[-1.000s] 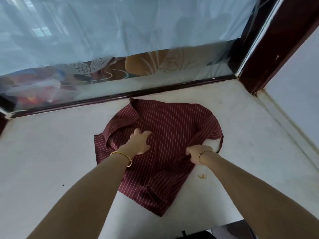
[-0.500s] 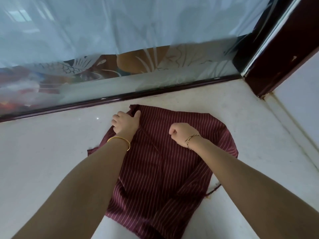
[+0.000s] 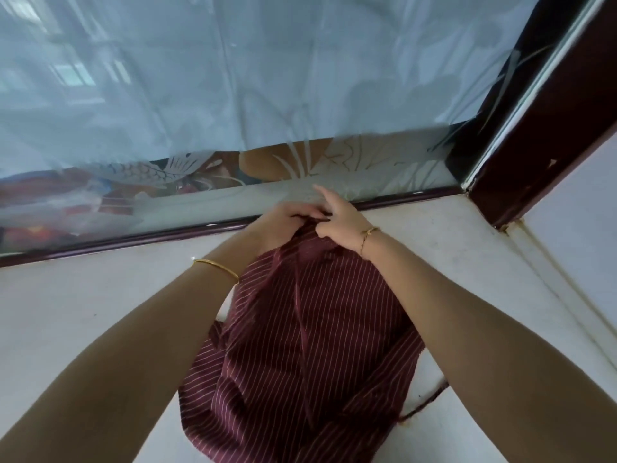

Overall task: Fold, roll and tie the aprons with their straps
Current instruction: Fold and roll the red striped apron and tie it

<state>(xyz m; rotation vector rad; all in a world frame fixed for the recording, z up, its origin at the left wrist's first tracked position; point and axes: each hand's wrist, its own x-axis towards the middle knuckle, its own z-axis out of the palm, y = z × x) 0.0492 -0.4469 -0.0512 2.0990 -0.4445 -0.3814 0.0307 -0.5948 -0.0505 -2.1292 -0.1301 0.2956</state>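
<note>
Since half a second back, both hands have been brought together at the far edge of the apron [image 3: 300, 362]. Cloth is bunched in the grip of the left hand [image 3: 283, 218] and pinched by the right hand [image 3: 337, 222] (index finger left sticking up). Thin, floppy, light stuff by the look of it, so it's best taken at hems and corners, not mid-panel. One strap [image 3: 425, 401] is trailed off the near right side. It's all spread on the white table [image 3: 83, 312], just short of the window frame [image 3: 133, 237].
</note>
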